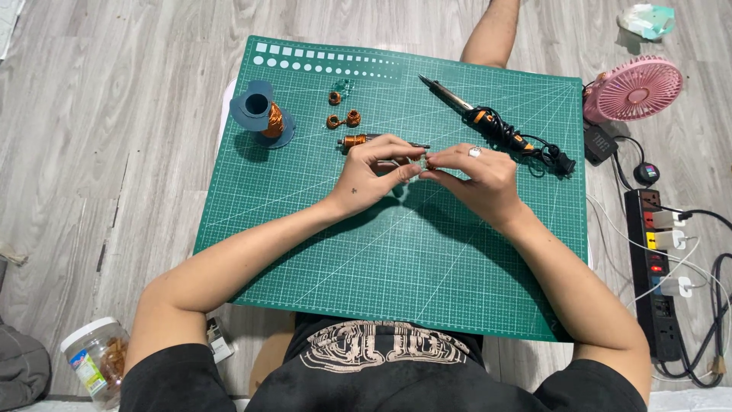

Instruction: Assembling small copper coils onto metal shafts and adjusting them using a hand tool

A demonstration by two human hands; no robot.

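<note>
My left hand (374,172) and my right hand (476,174) meet fingertip to fingertip over the middle of the green cutting mat (381,252). Between the fingertips I pinch a small copper wire piece (425,163), mostly hidden by the fingers. Just beyond my left hand lies a thin rod wound with copper wire (357,140). Small copper coils (345,118) lie further up the mat. A blue spool of copper wire (263,114) stands at the mat's upper left.
A soldering iron (480,114) with a coiled black cord lies at the mat's upper right. A pink fan (633,90) and a power strip (654,259) with plugs sit on the floor to the right. A plastic jar (95,358) stands at lower left.
</note>
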